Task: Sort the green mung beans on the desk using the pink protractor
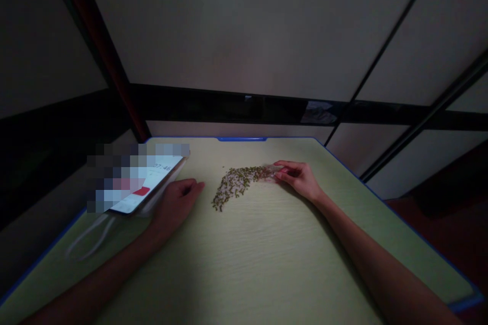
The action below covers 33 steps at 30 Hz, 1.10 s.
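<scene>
A long heap of small green beans mixed with whitish grains [237, 183] lies on the table [229, 264]. At its right end is a thin, see-through, pinkish piece, looking like a clear plastic bag [270, 173]. My right hand [299, 176] pinches the edge of that piece between thumb and fingers. Left of the heap, my left hand [183, 197] rests low over the table with its fingers curled and their tips close together. Whether anything is between them is hidden. It is just beside a lit phone [152, 183], apart from the heap.
Propped at a slant on the left, the phone has a pale stand or case behind it, with a white cord loop [89, 244] below. Blue edging [242, 139] borders the table. Light cabinet panels [244, 35] with a dark band rise behind it.
</scene>
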Available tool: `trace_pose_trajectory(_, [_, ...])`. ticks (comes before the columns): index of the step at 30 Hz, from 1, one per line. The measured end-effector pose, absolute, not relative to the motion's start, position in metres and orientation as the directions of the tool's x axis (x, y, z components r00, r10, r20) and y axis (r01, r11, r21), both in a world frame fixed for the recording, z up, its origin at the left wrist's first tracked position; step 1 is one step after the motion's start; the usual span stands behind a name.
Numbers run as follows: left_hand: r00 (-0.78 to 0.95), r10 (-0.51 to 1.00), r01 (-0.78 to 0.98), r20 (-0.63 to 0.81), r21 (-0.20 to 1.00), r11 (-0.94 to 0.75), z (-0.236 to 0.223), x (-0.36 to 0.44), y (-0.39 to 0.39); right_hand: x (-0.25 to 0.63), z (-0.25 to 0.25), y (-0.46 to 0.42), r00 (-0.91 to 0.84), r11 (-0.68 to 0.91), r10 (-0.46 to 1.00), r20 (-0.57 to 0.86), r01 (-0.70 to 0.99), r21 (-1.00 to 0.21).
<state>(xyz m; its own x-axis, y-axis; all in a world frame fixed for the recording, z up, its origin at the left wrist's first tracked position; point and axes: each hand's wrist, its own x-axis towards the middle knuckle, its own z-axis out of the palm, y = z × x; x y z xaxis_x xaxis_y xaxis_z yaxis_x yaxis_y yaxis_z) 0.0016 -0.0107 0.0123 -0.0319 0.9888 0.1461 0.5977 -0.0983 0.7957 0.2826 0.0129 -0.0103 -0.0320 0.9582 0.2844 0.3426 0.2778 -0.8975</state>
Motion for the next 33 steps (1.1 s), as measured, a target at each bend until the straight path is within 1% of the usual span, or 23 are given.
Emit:
trace_pose_trajectory(4, [-0.036, 0.989, 0.592, 0.143, 0.801, -0.094, 0.0114, 0.0009, -0.0102, 0.2798, -0.0105, 0.0128, -0.019, 0.276, 0.958, 0.287, 0.347, -0.897])
trace_pose_trajectory(13, [0.011, 0.981, 0.587, 0.194, 0.793, -0.164, 0.0091, 0.0001, -0.0083, 0.2768, -0.0111, 0.013, -0.013, 0.287, 0.953, 0.301, 0.345, -0.893])
trace_pose_trajectory(24, [-0.003, 0.984, 0.565, 0.18, 0.812, -0.147, 0.0125, 0.0018, -0.0105, 0.2767, -0.0122, 0.0108, -0.075, 0.306, 0.951, 0.299, 0.331, -0.893])
trace_pose_trajectory(33, [0.01, 0.983, 0.593, 0.185, 0.79, -0.155, 0.0083, 0.0007, -0.0082, 0.2787, -0.0137, 0.0129, -0.032, 0.263, 0.963, 0.267, 0.323, -0.909])
